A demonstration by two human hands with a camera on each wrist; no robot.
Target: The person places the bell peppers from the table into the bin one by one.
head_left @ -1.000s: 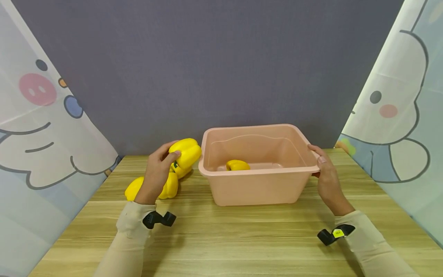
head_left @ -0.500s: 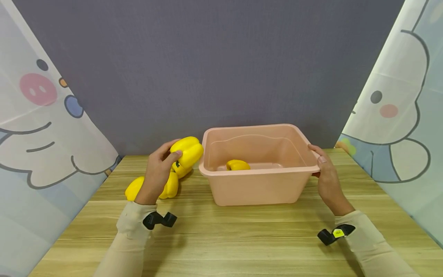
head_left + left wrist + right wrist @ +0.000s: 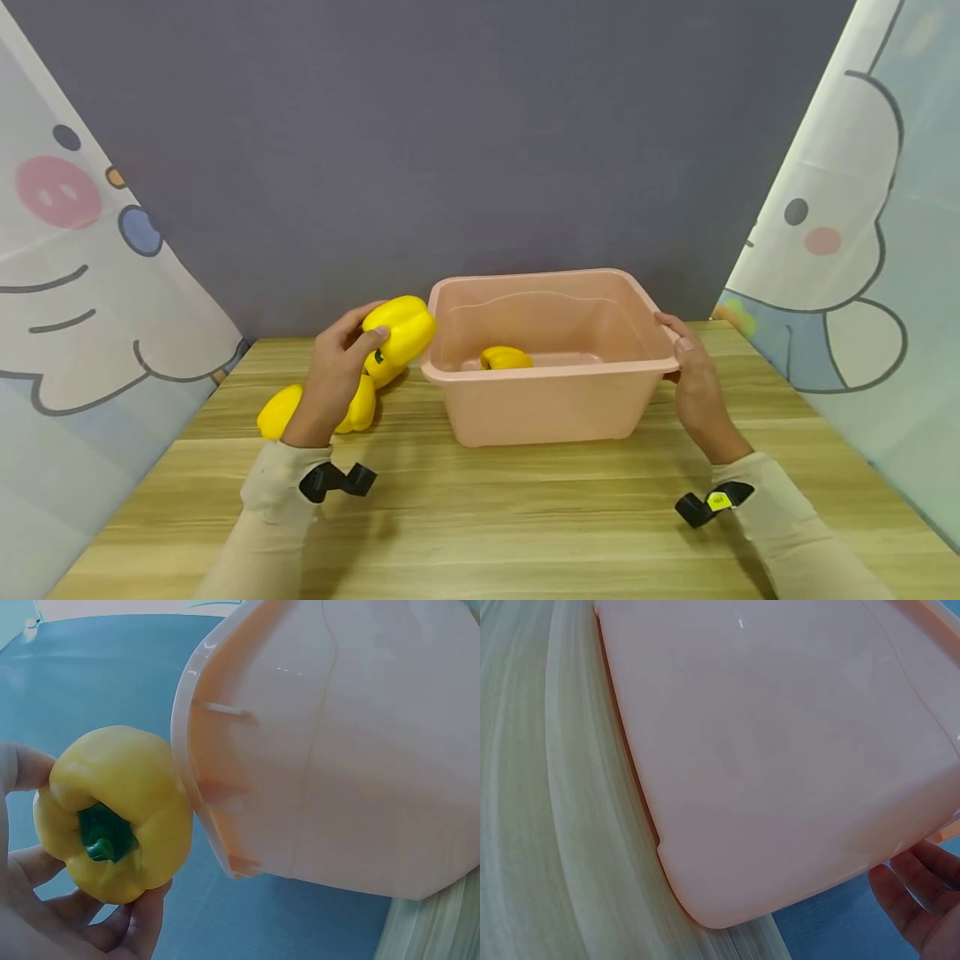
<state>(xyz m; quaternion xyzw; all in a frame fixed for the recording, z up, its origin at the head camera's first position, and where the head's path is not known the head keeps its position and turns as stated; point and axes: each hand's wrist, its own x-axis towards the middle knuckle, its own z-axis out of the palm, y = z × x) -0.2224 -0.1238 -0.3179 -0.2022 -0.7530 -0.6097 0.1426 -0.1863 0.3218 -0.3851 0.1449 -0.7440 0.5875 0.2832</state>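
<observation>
My left hand point(image 3: 335, 371) grips a yellow bell pepper point(image 3: 402, 330) just left of the pink plastic tub point(image 3: 551, 408). In the left wrist view the pepper's green stem point(image 3: 101, 838) faces the camera, and its side is right at the tub's rim. My right hand point(image 3: 697, 387) holds the tub's right rim, thumb on top; in the right wrist view its fingers point(image 3: 904, 900) curl beneath the rim. One yellow bell pepper point(image 3: 506, 357) lies inside the tub, partly hidden by the front wall.
Behind and below my left hand, several more yellow bell peppers point(image 3: 279, 412) lie on the wood-grain table point(image 3: 480, 517), some partly covered by the hand and wrist. A grey wall point(image 3: 480, 150) rises behind the tub. Cartoon-printed panels point(image 3: 832, 233) close off both sides.
The whole scene shifts slightly left in the head view. The held pepper has risen and tilted a little in my left hand; the right hand stays on the tub's rim.
</observation>
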